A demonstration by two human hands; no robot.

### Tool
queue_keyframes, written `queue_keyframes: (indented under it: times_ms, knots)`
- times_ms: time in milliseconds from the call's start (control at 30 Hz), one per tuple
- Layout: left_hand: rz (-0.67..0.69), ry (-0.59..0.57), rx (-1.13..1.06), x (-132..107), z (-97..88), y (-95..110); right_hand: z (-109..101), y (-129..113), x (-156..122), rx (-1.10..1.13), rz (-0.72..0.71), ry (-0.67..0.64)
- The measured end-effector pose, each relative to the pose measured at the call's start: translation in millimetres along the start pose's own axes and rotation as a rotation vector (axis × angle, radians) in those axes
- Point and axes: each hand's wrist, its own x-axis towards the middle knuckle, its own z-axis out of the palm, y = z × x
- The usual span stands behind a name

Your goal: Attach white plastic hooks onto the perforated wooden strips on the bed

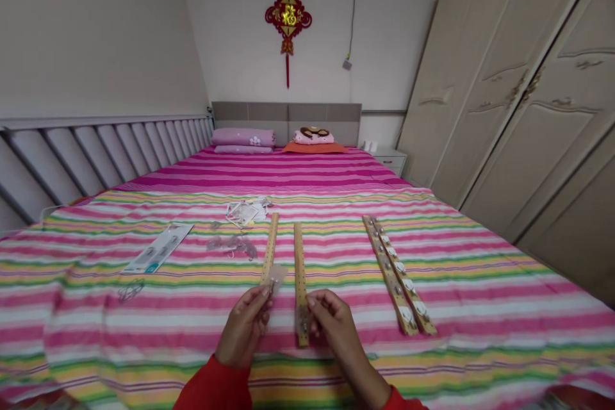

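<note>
My left hand [246, 321] pinches a small clear plastic hook piece [276, 275], raised beside the lower end of a wooden strip with holes [270, 243]. A second holed wooden strip [300, 256] lies between my hands. My right hand [332, 320] is closed at that strip's right edge, thumb and finger together; what they hold, if anything, is too small to name. Next to these fingertips, a small clear piece with metal [302, 322] sits on the strip's near end. To the right lie two wooden strips [390, 269] bearing rows of hooks, some with white backing.
On the left lie a hook packaging card [161, 248] and some thin wire pieces [131, 290]. Clear plastic pieces [233, 245] and white-edged scraps [247, 211] lie beyond my left hand. Striped cloth [192, 327] covers the bed. A railing stands left, a wardrobe [519, 96] right.
</note>
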Motion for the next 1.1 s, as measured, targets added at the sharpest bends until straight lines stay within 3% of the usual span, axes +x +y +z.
queue_keyframes:
  times_ms: [133, 233, 433, 633, 767, 1100]
  knots:
    - [-0.057, -0.034, -0.047, -13.1, 14.8, -26.8, 3.1, -15.1, 3.7, 0.033, -0.06, 0.006]
    - [-0.069, -0.061, -0.063, -19.2, 22.5, -44.2, 0.0, -13.6, 3.9, 0.037, -0.065, -0.001]
    - [-0.037, -0.113, 0.007, -18.8, 31.3, -53.3, -4.1, -2.3, 6.0, 0.06, -0.044, 0.029]
    - [0.089, -0.093, 0.26, 10.7, 28.2, -39.8, -6.9, -0.7, 27.6, 0.069, -0.004, -0.016]
    - [0.179, -0.136, 0.409, 34.6, 26.9, -33.8, -12.3, 15.1, 43.1, 0.066, 0.044, -0.015]
    - [0.21, -0.091, 0.525, 64.1, 16.9, -54.9, -21.1, 56.8, 63.6, -0.01, 0.049, 0.02]
